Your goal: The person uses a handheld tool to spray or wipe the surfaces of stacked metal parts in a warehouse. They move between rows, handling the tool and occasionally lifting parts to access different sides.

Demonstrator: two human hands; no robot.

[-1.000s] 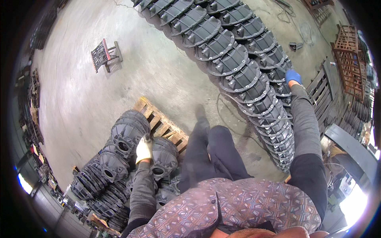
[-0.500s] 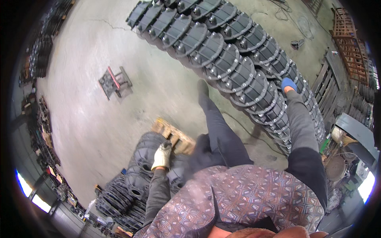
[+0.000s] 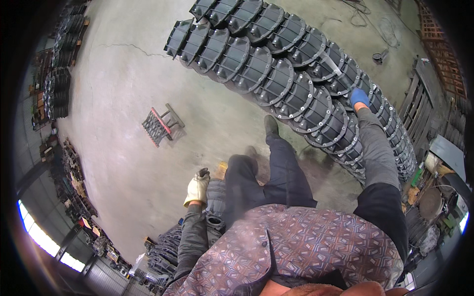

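Observation:
My left hand, in a cream work glove, is curled closed above the floor on the left; nothing shows in it. A dark round casting is below and beside that hand, partly hidden by my leg. On the right, my right hand wears a blue glove and is closed over long rows of dark grey ribbed castings, nested like curved scales. A pale flat strip shows just beyond the right hand. Whether the hand grips it, I cannot tell; its fingers are partly hidden.
A small red-and-dark metal stand is on the concrete floor to the left. More dark castings are heaped at lower left. Slatted wood and a round drum stand at right. Cables trail at the back.
My legs have shifted in a step, and the view has moved with me. The wooden pallet is now mostly hidden. The pale strip has come into sight beyond my right hand.

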